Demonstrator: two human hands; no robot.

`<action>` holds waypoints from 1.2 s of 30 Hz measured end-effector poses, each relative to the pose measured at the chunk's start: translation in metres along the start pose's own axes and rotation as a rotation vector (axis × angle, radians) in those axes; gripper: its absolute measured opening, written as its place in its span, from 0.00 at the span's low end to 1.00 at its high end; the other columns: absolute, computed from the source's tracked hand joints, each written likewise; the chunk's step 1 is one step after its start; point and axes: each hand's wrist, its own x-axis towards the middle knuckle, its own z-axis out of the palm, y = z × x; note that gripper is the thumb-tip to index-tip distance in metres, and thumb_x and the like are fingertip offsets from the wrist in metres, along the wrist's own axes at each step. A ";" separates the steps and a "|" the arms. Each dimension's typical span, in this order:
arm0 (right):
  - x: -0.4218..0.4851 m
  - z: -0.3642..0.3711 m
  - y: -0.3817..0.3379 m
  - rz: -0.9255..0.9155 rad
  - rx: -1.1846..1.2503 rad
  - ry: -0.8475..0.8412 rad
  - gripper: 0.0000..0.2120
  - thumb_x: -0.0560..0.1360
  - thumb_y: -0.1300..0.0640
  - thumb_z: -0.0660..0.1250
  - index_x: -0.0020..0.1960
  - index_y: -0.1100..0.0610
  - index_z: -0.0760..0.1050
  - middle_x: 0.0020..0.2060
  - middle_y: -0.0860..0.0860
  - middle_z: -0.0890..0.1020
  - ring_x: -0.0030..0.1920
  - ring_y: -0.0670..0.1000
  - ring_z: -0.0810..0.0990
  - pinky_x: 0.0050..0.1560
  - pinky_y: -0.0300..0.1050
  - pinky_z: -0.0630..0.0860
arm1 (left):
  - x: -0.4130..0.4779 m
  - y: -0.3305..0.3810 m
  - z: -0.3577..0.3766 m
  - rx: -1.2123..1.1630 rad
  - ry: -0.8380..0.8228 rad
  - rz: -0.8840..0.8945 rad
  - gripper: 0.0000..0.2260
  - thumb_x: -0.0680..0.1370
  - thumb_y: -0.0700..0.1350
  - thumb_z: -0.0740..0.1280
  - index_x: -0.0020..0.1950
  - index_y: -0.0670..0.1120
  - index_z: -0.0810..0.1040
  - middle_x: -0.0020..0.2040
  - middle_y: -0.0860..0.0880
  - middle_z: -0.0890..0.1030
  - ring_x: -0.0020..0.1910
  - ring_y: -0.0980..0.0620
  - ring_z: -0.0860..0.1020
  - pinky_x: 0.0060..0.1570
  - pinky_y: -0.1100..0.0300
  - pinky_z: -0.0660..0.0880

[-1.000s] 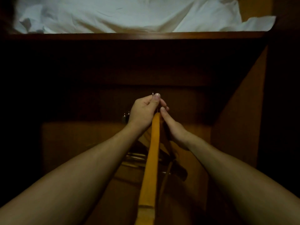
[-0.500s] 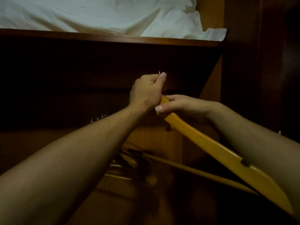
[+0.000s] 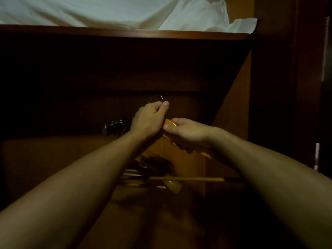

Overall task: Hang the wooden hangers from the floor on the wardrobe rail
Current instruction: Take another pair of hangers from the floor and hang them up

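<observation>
Both my arms reach into a dark wooden wardrobe. My left hand (image 3: 150,119) pinches the metal hook (image 3: 156,98) of a yellow wooden hanger (image 3: 170,124), thumb up beside the wire loop. My right hand (image 3: 186,133) grips the hanger's wooden shoulder just below the hook; most of the wood is hidden under that hand and arm. The dark rail (image 3: 115,129) shows to the left of my left hand, with several metal hooks on it. Other wooden hangers (image 3: 172,184) hang lower down in the shadow.
A wooden shelf (image 3: 125,33) spans the top of the wardrobe, with white bedding (image 3: 107,11) piled on it. The wardrobe's right side panel (image 3: 233,105) slants close beside my right arm. The interior behind and left is very dark.
The hanger turned from edge-on to swung right, now mostly hidden under my right arm. My right hand shifted from fingertips on it to a full grip. More of the hook's loop shows.
</observation>
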 end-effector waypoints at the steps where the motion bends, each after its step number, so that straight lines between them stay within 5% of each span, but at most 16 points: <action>1: 0.005 0.004 0.003 -0.009 0.018 0.001 0.16 0.85 0.44 0.57 0.62 0.55 0.71 0.38 0.52 0.75 0.32 0.48 0.73 0.30 0.42 0.69 | -0.006 -0.009 -0.005 -0.021 -0.047 -0.010 0.19 0.84 0.57 0.55 0.42 0.49 0.77 0.37 0.49 0.79 0.36 0.51 0.77 0.37 0.55 0.71; 6: 0.034 0.019 0.014 -0.064 0.057 -0.005 0.15 0.84 0.42 0.57 0.61 0.50 0.74 0.35 0.50 0.77 0.31 0.47 0.75 0.29 0.40 0.70 | -0.051 -0.073 -0.021 -0.082 -0.163 -0.170 0.18 0.83 0.61 0.53 0.48 0.53 0.78 0.43 0.49 0.82 0.42 0.49 0.82 0.42 0.53 0.79; 10: 0.061 0.038 0.022 -0.117 -0.031 0.048 0.15 0.84 0.42 0.58 0.58 0.51 0.75 0.36 0.49 0.80 0.30 0.44 0.79 0.29 0.38 0.73 | -0.069 -0.112 -0.034 0.014 -0.124 -0.232 0.17 0.83 0.60 0.55 0.43 0.53 0.78 0.38 0.52 0.80 0.38 0.54 0.78 0.39 0.57 0.70; 14: 0.093 0.056 0.023 -0.139 -0.271 0.116 0.20 0.82 0.38 0.56 0.58 0.53 0.73 0.43 0.51 0.80 0.41 0.51 0.81 0.38 0.45 0.77 | -0.068 -0.137 -0.041 0.138 -0.116 -0.298 0.17 0.83 0.60 0.55 0.44 0.53 0.75 0.38 0.49 0.79 0.37 0.50 0.78 0.37 0.54 0.72; 21: 0.137 0.089 0.031 -0.125 -0.460 0.130 0.26 0.83 0.36 0.52 0.61 0.56 0.73 0.43 0.49 0.77 0.46 0.51 0.78 0.46 0.46 0.74 | -0.070 -0.174 -0.047 0.170 -0.134 -0.393 0.17 0.83 0.59 0.54 0.54 0.50 0.76 0.45 0.49 0.81 0.43 0.50 0.80 0.42 0.54 0.75; 36: 0.170 0.125 0.032 -0.016 -0.486 0.173 0.29 0.81 0.32 0.54 0.65 0.56 0.73 0.56 0.54 0.80 0.53 0.55 0.79 0.56 0.55 0.79 | -0.067 -0.220 -0.052 0.191 -0.123 -0.485 0.16 0.82 0.59 0.56 0.44 0.50 0.75 0.40 0.49 0.79 0.38 0.50 0.77 0.39 0.55 0.71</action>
